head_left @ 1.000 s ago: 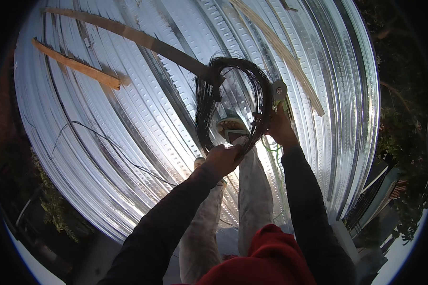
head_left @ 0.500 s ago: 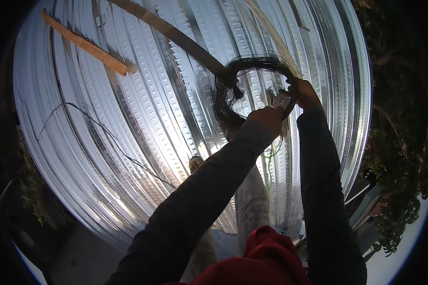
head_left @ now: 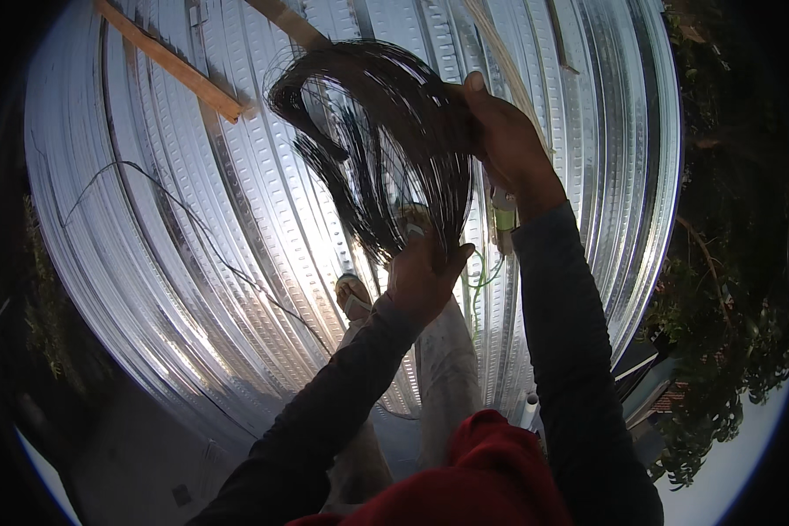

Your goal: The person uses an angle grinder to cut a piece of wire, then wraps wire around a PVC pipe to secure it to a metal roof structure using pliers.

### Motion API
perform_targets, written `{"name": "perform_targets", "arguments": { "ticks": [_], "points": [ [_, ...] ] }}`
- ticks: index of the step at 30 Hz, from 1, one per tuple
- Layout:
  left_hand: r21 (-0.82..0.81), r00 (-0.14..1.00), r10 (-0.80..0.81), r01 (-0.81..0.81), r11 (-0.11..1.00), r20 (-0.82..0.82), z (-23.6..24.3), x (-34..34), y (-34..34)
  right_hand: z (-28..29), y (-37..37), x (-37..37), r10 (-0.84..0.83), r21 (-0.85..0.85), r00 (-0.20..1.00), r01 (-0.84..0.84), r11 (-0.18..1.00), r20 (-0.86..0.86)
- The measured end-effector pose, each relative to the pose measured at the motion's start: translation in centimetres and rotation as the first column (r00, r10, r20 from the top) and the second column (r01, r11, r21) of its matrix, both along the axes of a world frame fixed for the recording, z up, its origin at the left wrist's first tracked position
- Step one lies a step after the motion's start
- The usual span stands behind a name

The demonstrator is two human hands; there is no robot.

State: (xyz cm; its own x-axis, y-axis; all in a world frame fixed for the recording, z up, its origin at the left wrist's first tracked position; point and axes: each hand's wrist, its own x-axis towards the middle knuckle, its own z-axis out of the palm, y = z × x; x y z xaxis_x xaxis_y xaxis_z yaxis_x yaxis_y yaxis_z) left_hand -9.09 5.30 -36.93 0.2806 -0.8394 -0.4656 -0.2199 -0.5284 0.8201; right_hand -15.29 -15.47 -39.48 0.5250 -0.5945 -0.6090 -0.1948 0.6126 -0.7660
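A loose coil of dark thin wire (head_left: 386,96) is lifted over the ribbed silver metal sheeting (head_left: 202,289). My left hand (head_left: 419,279) is closed on the lower part of the coil. My right hand (head_left: 507,140) grips the coil's right side, thumb pointing up. Below my right wrist, partly covered, is a tool with a green part (head_left: 503,223). A thin green strand (head_left: 482,280) curls beneath it. My sandalled foot (head_left: 352,296) stands on the sheeting below the coil.
Wooden strips (head_left: 162,57) lie across the upper part of the sheeting. A long dark wire (head_left: 193,219) trails over the left half. Foliage (head_left: 719,351), a red tiled roof and a darker surface show beyond the sheet's edges.
Since half a second ago, the coil has risen and spread leftward, looking larger. My left hand has moved left and down, and my right hand has shifted left and up.
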Motion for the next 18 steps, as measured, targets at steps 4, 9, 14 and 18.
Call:
{"name": "perform_targets", "arguments": {
  "ticks": [4,9,14,18],
  "points": [
    [0.162,0.673,0.558,-0.558,0.814,-0.485,11.6,11.5,5.7,6.5,6.4,0.7,-0.008,-0.237,0.984,-0.035,0.971,-0.176],
    [0.350,0.008,0.623,-0.821,0.450,-0.783,25.4,16.8,15.1,24.7,19.5,5.2,0.445,-0.273,0.887,-0.462,0.844,-0.124],
    [0.320,-0.207,0.454,-0.929,0.188,-0.867,34.9,11.1,24.9,37.5,29.5,9.1,0.777,-0.651,0.624,-0.626,0.429,-0.088],
    [0.225,-0.229,0.488,-0.972,-0.067,-0.842,39.5,4.5,34.3,43.1,37.1,9.0,0.943,-0.480,0.328,-0.838,0.260,-0.061]
  ]
}}
